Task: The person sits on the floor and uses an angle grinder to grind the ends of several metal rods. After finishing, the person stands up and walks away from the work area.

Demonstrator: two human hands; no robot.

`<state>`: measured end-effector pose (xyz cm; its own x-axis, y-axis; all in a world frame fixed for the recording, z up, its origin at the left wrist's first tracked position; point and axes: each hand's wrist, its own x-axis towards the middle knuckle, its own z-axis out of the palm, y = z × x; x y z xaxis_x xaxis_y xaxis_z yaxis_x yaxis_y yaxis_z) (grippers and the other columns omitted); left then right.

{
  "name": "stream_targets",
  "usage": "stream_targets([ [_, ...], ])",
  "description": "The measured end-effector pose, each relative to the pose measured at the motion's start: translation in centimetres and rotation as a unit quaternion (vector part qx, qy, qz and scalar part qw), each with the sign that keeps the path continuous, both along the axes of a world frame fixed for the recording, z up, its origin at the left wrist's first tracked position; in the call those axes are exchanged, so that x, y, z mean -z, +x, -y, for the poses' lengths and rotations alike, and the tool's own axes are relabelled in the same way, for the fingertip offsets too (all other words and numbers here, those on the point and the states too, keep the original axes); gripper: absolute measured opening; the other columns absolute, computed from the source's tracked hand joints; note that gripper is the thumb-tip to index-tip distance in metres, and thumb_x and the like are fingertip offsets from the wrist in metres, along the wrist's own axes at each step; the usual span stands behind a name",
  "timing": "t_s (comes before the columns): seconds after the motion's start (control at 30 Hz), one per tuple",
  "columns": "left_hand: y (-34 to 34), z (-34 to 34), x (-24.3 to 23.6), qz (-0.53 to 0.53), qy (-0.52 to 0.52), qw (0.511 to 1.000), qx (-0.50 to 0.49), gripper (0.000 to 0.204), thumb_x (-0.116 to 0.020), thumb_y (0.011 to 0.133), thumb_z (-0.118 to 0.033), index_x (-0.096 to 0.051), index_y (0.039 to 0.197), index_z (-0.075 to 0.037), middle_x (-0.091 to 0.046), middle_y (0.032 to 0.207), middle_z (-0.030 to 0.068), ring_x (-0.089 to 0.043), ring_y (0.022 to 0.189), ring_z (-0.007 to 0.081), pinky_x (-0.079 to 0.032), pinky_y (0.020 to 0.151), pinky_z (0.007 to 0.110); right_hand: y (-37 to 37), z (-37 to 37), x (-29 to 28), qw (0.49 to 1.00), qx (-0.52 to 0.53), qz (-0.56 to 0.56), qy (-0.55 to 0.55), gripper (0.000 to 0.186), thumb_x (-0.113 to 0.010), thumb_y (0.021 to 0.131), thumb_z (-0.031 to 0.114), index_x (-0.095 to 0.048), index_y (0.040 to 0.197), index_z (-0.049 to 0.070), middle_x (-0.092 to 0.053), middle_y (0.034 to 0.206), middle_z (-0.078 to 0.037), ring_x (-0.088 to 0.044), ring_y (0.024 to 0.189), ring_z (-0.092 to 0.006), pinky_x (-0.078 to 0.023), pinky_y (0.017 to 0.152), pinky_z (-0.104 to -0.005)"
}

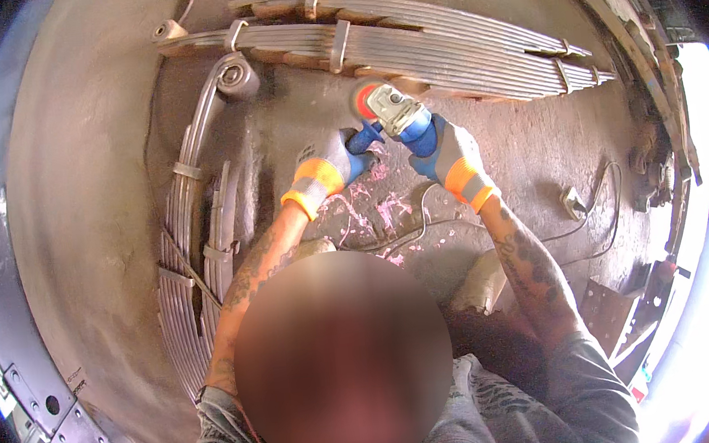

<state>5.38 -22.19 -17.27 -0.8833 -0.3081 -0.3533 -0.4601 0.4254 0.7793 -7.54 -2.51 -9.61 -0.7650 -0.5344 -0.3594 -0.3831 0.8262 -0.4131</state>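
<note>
An angle grinder (399,109) with a pale gear head, blue body and red disc (366,101) is held out over the floor. My left hand (328,163), in a grey and blue glove with an orange cuff, closes around its blue side handle. The grinder's body is in the grip of my right hand (447,156), gloved alike. Just beyond the disc lies a long leaf spring pack (424,51) bound by metal clamps; whether the disc touches it I cannot tell. Another leaf spring pack (183,236) with a rolled eye curves along my left side.
A cable runs across the floor (279,135) beneath my arms, and a plug-like piece (572,202) lies at the right. Pink marks (356,209) spot the floor. Perforated metal beams (68,415) stand lower left; a long frame (643,44) edges the right.
</note>
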Motion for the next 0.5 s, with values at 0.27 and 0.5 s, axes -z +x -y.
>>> stream_targets([
  [0.27, -1.7, -3.4, -2.5, 0.063, -0.037, 0.997, 0.023, 0.036, -0.077, 0.082, -0.038, -0.075, 0.105, -0.010, -0.076, 0.094, 0.0189, -0.074, 0.088, 0.0364, -0.056, 0.082, 0.047, -0.7, -4.5, 2.5, 0.999, 0.051, -0.005, -0.016, 0.068, -0.083, 0.065, 0.028, -0.065, 0.127, 0.006, -0.075, 0.109, -0.019, -0.074, 0.101, -0.0351, -0.058, 0.087, -0.0418],
  [0.5, -1.9, -4.2, -1.0, -0.026, -0.005, 0.999, 0.034, 0.034, -0.079, 0.081, -0.033, -0.072, 0.098, -0.005, -0.074, 0.085, 0.0165, -0.070, 0.074, 0.0341, -0.054, 0.073, 0.044, 0.3, -5.0, 1.6, 0.998, 0.050, -0.022, -0.025, 0.064, -0.083, 0.067, 0.031, -0.065, 0.124, 0.008, -0.075, 0.106, -0.020, -0.073, 0.099, -0.0386, -0.057, 0.087, -0.0447],
])
